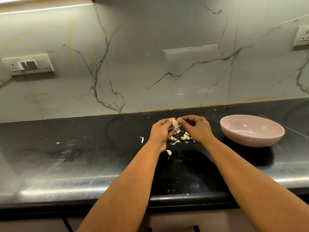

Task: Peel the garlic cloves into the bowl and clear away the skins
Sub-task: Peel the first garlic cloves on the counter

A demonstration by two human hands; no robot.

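The big grey marble wall (150, 61) with dark veins stands behind everything. Below it runs your shiny black stone desk (83, 156), and both of your bare arms reach out over it.

On the right side of the desk sits a round pale pink bowl (274, 139). You can see its smooth inside, and no garlic shows in it. It stands apart from your hands, off to their right.

Two white switch plates hang on the wall, one on the left (27, 64) and one at the far right edge (301, 36).

Your left hand (161, 133) has its fingers curled around one pale yellow garlic clove (174, 123), holding it up above the desk. Your right hand (195, 126) is curled too, and its fingertips pinch a thin bit of papery skin (178, 119) at the top of that same clove. The two hands almost touch each other there.

Under and between your hands lies a small pile of loose garlic cloves (184, 137) mixed with bits of skin, right on the desk. One more clove (168, 152) lies alone, just beside your left wrist. A thin white curl of skin (141, 139) rests a little way left of your left hand. A tiny pale scrap (58, 143) lies far off on the left part of the desk.
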